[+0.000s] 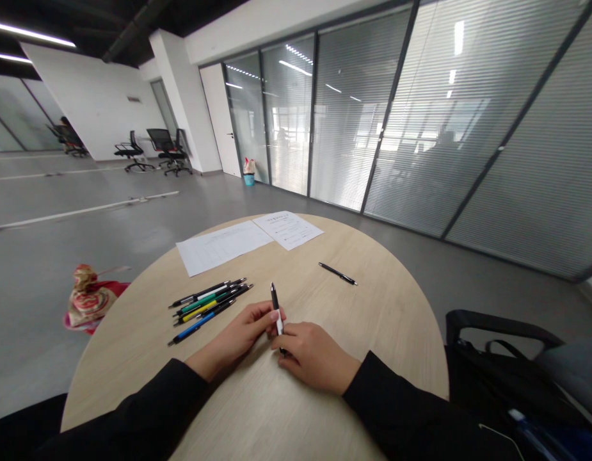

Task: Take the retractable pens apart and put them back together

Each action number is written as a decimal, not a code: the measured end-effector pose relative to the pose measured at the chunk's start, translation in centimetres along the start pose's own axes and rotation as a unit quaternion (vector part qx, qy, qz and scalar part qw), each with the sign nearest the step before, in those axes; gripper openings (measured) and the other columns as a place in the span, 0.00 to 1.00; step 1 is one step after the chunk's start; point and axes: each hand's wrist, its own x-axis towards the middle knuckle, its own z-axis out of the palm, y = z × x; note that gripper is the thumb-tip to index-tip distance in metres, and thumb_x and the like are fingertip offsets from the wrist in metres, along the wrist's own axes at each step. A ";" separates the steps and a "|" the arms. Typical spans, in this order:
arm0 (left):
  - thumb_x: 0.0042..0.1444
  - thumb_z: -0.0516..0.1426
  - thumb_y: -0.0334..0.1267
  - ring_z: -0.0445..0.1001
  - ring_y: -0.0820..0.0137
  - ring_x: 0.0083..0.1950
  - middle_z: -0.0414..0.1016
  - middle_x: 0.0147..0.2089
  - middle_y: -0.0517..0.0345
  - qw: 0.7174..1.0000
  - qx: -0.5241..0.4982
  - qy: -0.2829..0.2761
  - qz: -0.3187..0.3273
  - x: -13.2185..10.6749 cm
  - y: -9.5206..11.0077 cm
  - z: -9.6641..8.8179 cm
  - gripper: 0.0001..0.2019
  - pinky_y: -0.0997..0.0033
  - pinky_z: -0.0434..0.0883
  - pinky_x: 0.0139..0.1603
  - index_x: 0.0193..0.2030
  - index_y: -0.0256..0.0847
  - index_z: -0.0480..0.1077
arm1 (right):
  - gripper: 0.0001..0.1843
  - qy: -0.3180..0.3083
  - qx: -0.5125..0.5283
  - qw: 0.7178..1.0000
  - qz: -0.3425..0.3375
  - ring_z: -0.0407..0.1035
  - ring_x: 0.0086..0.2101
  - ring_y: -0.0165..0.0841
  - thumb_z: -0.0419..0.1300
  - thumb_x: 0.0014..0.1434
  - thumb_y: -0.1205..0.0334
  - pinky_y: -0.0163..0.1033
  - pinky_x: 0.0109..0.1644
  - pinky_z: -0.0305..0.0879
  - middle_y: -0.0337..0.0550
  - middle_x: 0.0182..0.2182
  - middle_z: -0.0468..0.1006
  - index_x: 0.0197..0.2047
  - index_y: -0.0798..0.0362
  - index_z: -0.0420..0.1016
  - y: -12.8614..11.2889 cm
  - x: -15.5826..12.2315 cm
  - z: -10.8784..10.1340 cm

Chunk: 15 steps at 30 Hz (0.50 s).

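A black and white pen [276, 307] stands nearly upright over the round wooden table [372, 307], held between both hands. My right hand [312, 355] is closed around its lower end. My left hand [245, 330] pinches the white middle part with fingertips. Just left of my left hand lie several pens [209, 301] side by side, with black, green, yellow and blue barrels. A lone black pen [338, 273] lies farther away to the right.
Two printed paper sheets [223, 246] [288, 228] lie at the table's far edge. A black bag [507, 378] sits on a chair at right. A red and patterned bag [89, 298] rests on the floor at left. Glass partitions stand behind.
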 end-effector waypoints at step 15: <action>0.60 0.62 0.52 0.66 0.71 0.31 0.71 0.28 0.59 1.000 0.006 0.004 0.000 0.0 0.0 0.0 0.18 0.72 0.64 0.35 0.34 0.36 0.74 | 0.04 -0.006 -0.002 1.000 0.008 0.74 0.42 0.35 0.60 0.66 0.68 0.37 0.47 0.65 0.44 0.41 0.81 0.41 0.53 0.77 -0.1 0.1 -0.2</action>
